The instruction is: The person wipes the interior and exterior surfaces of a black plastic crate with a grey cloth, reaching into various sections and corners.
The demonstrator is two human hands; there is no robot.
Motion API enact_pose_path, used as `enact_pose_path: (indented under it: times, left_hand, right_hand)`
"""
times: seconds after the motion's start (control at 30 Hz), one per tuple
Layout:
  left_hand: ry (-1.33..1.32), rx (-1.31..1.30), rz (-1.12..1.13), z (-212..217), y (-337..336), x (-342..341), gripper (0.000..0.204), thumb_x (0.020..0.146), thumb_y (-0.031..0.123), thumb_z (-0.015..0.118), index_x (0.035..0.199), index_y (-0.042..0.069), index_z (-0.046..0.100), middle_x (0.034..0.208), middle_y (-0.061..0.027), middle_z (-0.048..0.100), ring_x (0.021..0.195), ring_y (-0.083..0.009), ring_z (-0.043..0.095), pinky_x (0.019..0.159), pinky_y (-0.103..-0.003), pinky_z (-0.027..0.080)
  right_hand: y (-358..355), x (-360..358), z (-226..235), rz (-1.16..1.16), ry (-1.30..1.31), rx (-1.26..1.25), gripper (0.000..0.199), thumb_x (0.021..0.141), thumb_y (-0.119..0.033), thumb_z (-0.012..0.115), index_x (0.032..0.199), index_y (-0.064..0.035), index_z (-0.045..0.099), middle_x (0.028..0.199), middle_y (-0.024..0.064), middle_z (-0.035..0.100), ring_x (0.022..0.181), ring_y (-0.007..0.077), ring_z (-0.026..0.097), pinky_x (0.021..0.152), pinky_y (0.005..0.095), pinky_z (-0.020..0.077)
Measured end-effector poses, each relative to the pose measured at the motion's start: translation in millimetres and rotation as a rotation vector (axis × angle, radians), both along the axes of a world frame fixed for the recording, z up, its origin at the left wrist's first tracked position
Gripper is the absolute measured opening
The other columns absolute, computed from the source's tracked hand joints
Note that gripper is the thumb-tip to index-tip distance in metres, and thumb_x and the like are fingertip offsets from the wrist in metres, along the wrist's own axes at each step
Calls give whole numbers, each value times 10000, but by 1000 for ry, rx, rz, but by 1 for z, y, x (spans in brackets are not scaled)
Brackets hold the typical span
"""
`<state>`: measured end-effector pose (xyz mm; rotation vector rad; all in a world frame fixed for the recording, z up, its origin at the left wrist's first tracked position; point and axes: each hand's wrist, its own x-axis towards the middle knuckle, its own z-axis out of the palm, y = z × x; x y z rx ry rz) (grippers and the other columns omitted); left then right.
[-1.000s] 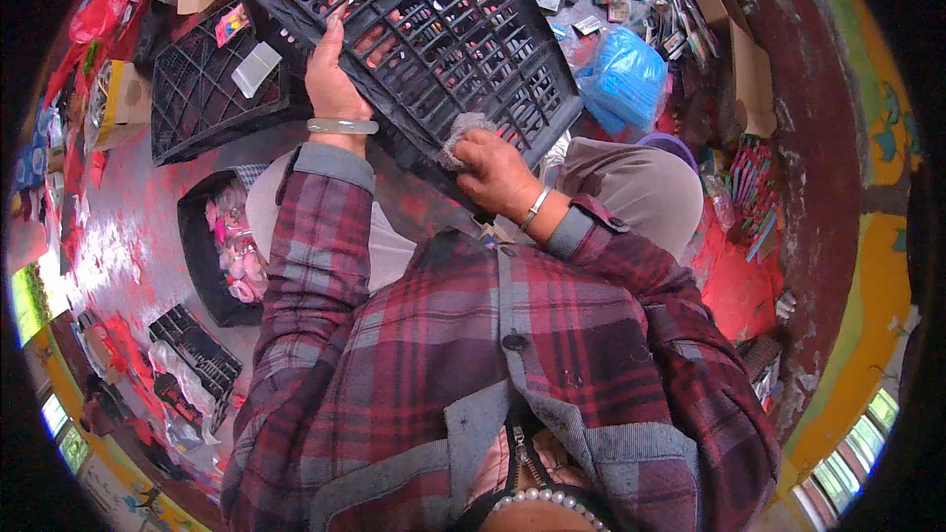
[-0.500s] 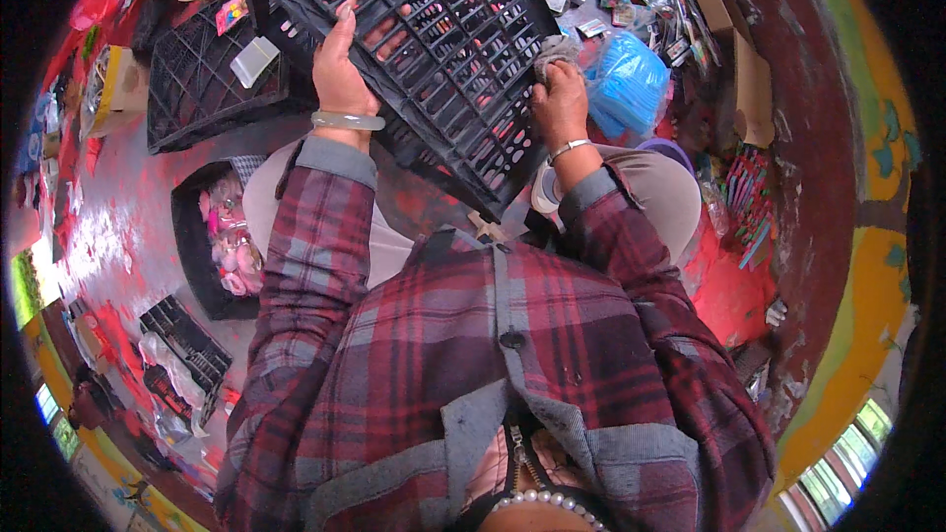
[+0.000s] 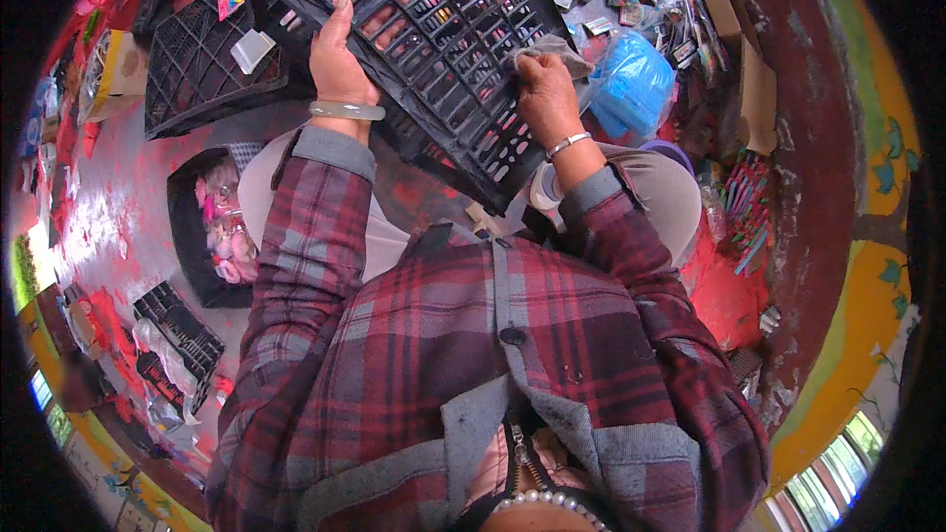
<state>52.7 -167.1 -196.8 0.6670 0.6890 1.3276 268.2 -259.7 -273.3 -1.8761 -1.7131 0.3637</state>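
A black slatted plastic crate (image 3: 463,59) is tilted up in front of me, its open grid side facing me. My left hand (image 3: 345,64) grips its left edge, with some fingers showing through the slots. Bunched in my right hand (image 3: 550,103) is a grey cloth (image 3: 554,47), pressed against the crate's slats near its right side. The right fingers are closed round the cloth. Red and pale patches show through the crate's gaps, too broken up to name.
Another black crate (image 3: 212,74) with a small white tray (image 3: 252,51) on it stands at the left. Below it sits a black bin (image 3: 187,227) of pink items. To the right lie a blue plastic-wrapped bundle (image 3: 633,84), a cardboard box (image 3: 757,99) and several colourful sticks (image 3: 749,197).
My right hand has moved left with the cloth, from the crate's right edge onto its slats. The crate has shifted slightly; my left hand keeps its grip.
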Motion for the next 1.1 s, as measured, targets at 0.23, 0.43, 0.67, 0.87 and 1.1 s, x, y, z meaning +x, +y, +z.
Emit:
enact_pose_path:
  times: [0.23, 0.43, 0.67, 0.87, 1.1]
  left_hand:
    - [109, 20, -10, 4, -8, 6, 377, 921, 264, 348, 1191, 20, 448, 1107, -143, 540, 943, -276, 577, 800, -376, 472]
    - [66, 38, -41, 2, -2, 5, 379, 920, 268, 352, 1181, 11, 452, 1104, -157, 540, 961, -296, 574, 814, -380, 469]
    - [21, -5, -2, -6, 6, 0, 378, 907, 264, 368, 1168, 4, 454, 1105, -175, 535, 965, -305, 566, 820, -407, 473]
    - [24, -56, 106, -6, 7, -1, 366, 897, 262, 406, 1170, 25, 459, 1067, -156, 538, 907, -288, 559, 781, -440, 487]
    - [-16, -26, 41, -6, 6, -3, 378, 901, 265, 403, 1193, 28, 433, 1078, -131, 531, 917, -244, 563, 782, -372, 482]
  right_hand:
    - [-26, -21, 15, -37, 67, -60, 271, 663, -3, 502, 914, -58, 587, 831, 182, 514, 817, 359, 522, 709, 411, 434]
    - [-63, -68, 35, 372, 193, 142, 336, 654, 39, 498, 983, -10, 546, 895, 187, 514, 845, 372, 503, 748, 419, 430]
    - [-66, -63, 41, 460, 127, 64, 315, 662, 26, 543, 972, -30, 537, 929, 162, 525, 854, 355, 502, 749, 394, 426]
    - [-45, -54, 60, 344, 295, 141, 239, 699, -7, 543, 937, -11, 553, 907, 143, 526, 867, 329, 507, 758, 359, 414]
    - [14, -97, 70, 450, 370, 347, 204, 790, -220, 559, 876, -39, 598, 843, 136, 523, 804, 310, 490, 738, 390, 394]
